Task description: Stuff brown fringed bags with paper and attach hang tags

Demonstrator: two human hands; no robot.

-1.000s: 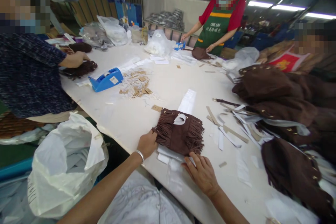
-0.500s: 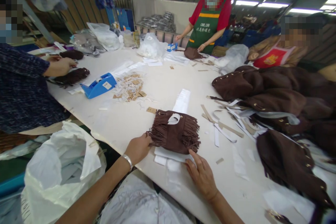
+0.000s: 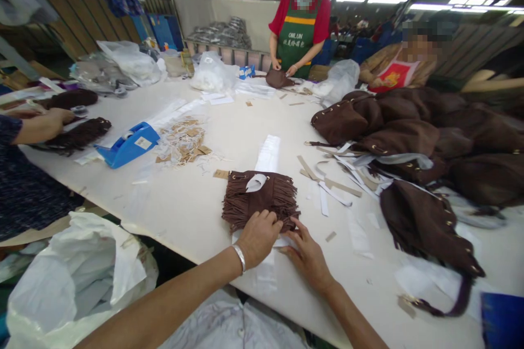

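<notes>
A dark brown fringed bag [image 3: 260, 196] lies flat at the table's near side, with a curled white strip [image 3: 256, 182] over its top flap. My left hand [image 3: 260, 237], wearing a silver bracelet, rests on the bag's lower front. Its fingers are curled together on the fringe, and their tips are partly hidden. At the lower right corner, my right hand [image 3: 311, 262] touches the fringe with its fingertips, thumb apart from the fingers. White paper [image 3: 268, 152] shows beyond the bag, and a brown tag [image 3: 221, 174] sticks out at its upper left.
Brown bags [image 3: 401, 131] are heaped on the right, beside scattered paper strips [image 3: 344, 188]. A blue tape dispenser [image 3: 129, 144] and a pile of stringed tags [image 3: 184, 142] lie left. A white sack [image 3: 61, 278] stands below the table edge. Co-workers stand around the table [image 3: 241, 125].
My left hand has moved right, from the bag's lower left corner onto its lower front near my right hand. The whole view has swung slightly to the right.
</notes>
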